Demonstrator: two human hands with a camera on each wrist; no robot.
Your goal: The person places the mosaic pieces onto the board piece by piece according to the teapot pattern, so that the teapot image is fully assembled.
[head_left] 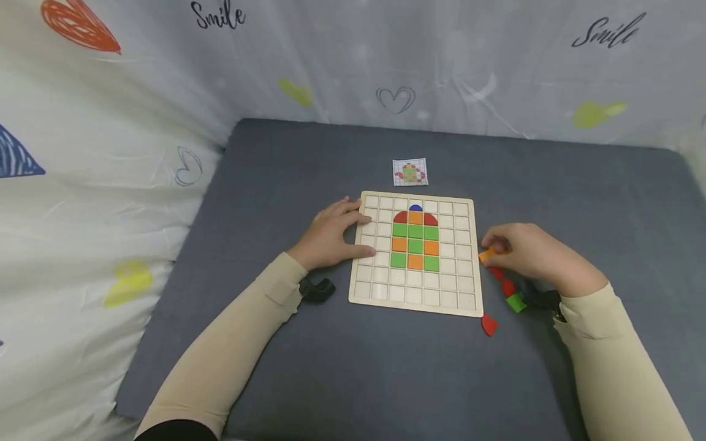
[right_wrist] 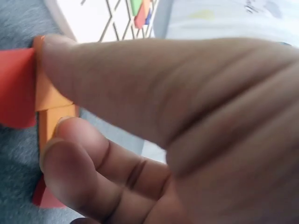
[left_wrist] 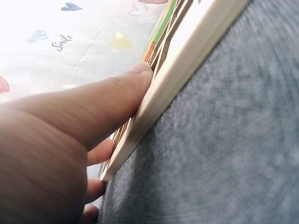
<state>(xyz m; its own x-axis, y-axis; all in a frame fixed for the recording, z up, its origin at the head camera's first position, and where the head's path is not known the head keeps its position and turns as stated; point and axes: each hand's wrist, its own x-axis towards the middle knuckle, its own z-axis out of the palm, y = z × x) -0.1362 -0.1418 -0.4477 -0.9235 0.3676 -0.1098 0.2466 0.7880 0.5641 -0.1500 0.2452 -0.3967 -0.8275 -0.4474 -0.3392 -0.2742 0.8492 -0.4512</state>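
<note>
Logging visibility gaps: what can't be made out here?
Head: exact shapes on the pattern card, too small.
Left wrist: much of the board's face, edge-on, cut off above.
Right wrist: orange pieces, partly behind the right hand; leftmost red piece, cut off by the edge.

A dark grey tabletop [head_left: 298, 380] with rounded far corners spreads beneath a white, creased sheet [head_left: 342, 55] hanging along the far side and down the left. "Smile" lettering [head_left: 218, 15] appears at far left and far right, with an outlined heart [head_left: 395, 100] between. A red heart [head_left: 83, 24] and a yellow patch [head_left: 129, 282] mark the left, where light falls brighter.
</note>
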